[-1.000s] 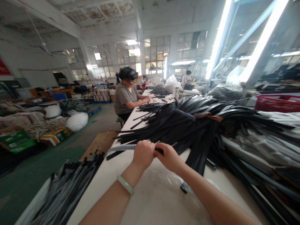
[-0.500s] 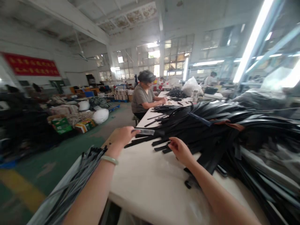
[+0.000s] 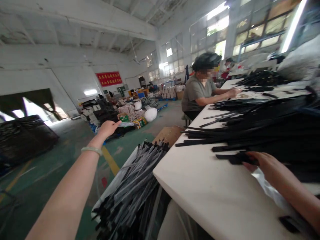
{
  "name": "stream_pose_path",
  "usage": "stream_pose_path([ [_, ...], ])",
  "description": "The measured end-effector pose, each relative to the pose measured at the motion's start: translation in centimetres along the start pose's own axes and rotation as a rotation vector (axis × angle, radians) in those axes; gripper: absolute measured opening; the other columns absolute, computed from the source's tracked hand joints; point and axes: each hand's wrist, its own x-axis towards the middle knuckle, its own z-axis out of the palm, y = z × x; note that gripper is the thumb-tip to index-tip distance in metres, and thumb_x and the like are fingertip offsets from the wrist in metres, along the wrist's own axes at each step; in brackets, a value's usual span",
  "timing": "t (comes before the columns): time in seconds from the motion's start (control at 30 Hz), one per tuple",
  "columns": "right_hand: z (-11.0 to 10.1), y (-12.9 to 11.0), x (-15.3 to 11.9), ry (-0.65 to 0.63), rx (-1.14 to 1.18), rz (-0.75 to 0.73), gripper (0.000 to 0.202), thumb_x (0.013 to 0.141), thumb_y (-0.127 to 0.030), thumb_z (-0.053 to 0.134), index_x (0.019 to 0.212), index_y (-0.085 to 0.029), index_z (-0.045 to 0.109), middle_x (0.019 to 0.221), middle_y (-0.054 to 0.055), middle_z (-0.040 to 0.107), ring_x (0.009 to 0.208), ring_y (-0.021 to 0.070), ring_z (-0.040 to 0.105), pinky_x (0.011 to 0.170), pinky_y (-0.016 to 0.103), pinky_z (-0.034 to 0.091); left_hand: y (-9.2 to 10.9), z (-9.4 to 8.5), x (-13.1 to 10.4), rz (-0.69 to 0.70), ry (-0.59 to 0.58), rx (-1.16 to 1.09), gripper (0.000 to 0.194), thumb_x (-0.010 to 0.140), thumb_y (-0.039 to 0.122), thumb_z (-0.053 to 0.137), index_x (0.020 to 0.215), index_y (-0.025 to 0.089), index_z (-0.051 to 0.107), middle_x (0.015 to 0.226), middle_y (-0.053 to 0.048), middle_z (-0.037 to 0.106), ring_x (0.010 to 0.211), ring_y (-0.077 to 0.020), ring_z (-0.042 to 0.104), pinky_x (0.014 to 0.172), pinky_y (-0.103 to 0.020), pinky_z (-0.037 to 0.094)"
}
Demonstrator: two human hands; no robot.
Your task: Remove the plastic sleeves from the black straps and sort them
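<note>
My left hand (image 3: 107, 129) is stretched out over the floor side, thumb and fingers pinched on a clear plastic sleeve (image 3: 127, 124) whose far end is blurred. A pale bangle circles that wrist. At the right, my right hand (image 3: 267, 163) has its fingers closed on the dark end of a black strap (image 3: 238, 158) at the edge of the heap. Its fingertips are partly hidden. Whitish plastic film (image 3: 266, 188) shows below that wrist. A large heap of black straps (image 3: 272, 123) lies on the white table (image 3: 197, 180).
Beside the table's left edge, a bundle of greyish sleeved straps (image 3: 135, 186) rests on a lower surface. A cardboard piece (image 3: 168, 133) is behind it. A co-worker (image 3: 200, 90) sits at the table's far left side. Sacks and boxes (image 3: 140, 115) are piled on the green floor.
My view has turned left. My left hand has swung away from the table with the plastic sleeve, out over the floor side. My right hand stays by the strap ends.
</note>
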Motion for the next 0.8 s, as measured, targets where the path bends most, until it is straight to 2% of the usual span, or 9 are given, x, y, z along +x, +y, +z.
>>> stream_pose_path([
  [0.1,-1.8,-3.6,0.1,-0.078,-0.075,0.041,0.034,0.078,-0.038,0.056,0.102,-0.015,0.063,0.095,0.016,0.063,0.089,0.0309,0.063,0.082,0.043,0.05,1.9,4.1,0.0,0.023,-0.068,-0.059,0.063,0.084,0.064,0.033,0.069,0.013,0.064,0.077,-0.016,0.065,0.083,-0.031,0.064,0.074,-0.038,0.047],
  [0.17,-3.1,-6.3,0.4,-0.117,-0.093,0.117,0.032,0.079,-0.028,0.056,0.107,-0.013,0.062,0.105,0.016,0.062,0.092,0.0264,0.063,0.085,0.038,0.05,4.7,7.5,0.3,0.076,-0.117,-0.115,0.064,0.077,0.063,0.037,0.082,0.007,0.067,0.087,-0.023,0.067,0.09,-0.0372,0.064,0.076,-0.04,0.049],
  [0.27,-5.0,-9.1,1.3,-0.139,-0.115,0.236,0.033,0.076,-0.017,0.061,0.109,-0.013,0.062,0.109,0.015,0.061,0.098,0.0245,0.061,0.088,0.034,0.047,11.2,12.0,0.9,0.201,-0.118,-0.201,0.08,0.074,0.054,0.034,0.118,-0.011,0.051,0.122,-0.033,0.054,0.12,-0.0412,0.05,0.097,-0.047,0.043],
  [0.33,-6.0,-9.9,1.7,-0.106,-0.14,0.288,0.031,0.075,-0.014,0.063,0.106,-0.014,0.063,0.106,0.012,0.062,0.097,0.0226,0.061,0.087,0.031,0.047,16.9,13.3,0.5,0.337,-0.115,-0.262,0.087,0.074,0.053,0.035,0.132,-0.012,0.035,0.138,-0.03,0.041,0.132,-0.0369,0.037,0.108,-0.045,0.034],
  [0.47,-7.5,-10.3,1.6,-0.056,-0.168,0.346,0.028,0.078,-0.015,0.063,0.106,-0.016,0.063,0.107,0.011,0.062,0.098,0.0208,0.061,0.086,0.029,0.046,28.7,10.5,-5.8,0.729,-0.196,-0.588,0.078,0.075,0.05,0.05,0.137,0.006,0.036,0.142,-0.021,0.039,0.133,-0.0306,0.036,0.113,-0.044,0.028],
  [0.53,-7.8,-10.6,1.5,-0.054,-0.165,0.354,0.027,0.079,-0.015,0.062,0.106,-0.015,0.063,0.108,0.011,0.062,0.1,0.0215,0.06,0.088,0.03,0.045,33.8,7.9,-11.1,0.938,-0.377,-0.856,0.078,0.071,0.046,0.064,0.139,0.018,0.036,0.144,-0.015,0.037,0.122,-0.0277,0.048,0.103,-0.041,0.042],
  [0.6,-8.0,-10.9,1.6,-0.061,-0.151,0.36,0.027,0.08,-0.015,0.062,0.107,-0.015,0.063,0.11,0.012,0.062,0.103,0.0222,0.059,0.09,0.03,0.044,37.8,6.0,-16.2,1.045,-0.626,-1.014,0.084,0.061,0.044,0.077,0.135,0.025,0.042,0.134,-0.012,0.048,0.105,-0.0253,0.057,0.082,-0.035,0.053],
  [0.7,-8.2,-11.3,2.1,-0.07,-0.106,0.382,0.024,0.082,-0.017,0.061,0.106,-0.014,0.063,0.113,0.014,0.062,0.105,0.0231,0.059,0.09,0.031,0.044,41.5,5.7,-20.8,0.863,-0.922,-1.204,0.051,0.06,0.051,0.076,0.095,0.015,0.064,0.082,-0.009,0.065,0.067,-0.0196,0.06,0.06,-0.03,0.05],
  [0.8,-8.8,-12.1,2.7,-0.082,-0.009,0.391,0.024,0.094,-0.026,0.046,0.104,-0.014,0.063,0.104,0.012,0.066,0.096,0.0195,0.063,0.082,0.028,0.047,42.5,7.0,-20.5,0.613,-0.851,-1.323,0.049,0.059,0.058,0.071,0.078,0.013,0.06,0.061,-0.004,0.059,0.054,-0.0151,0.053,0.053,-0.026,0.044],
])
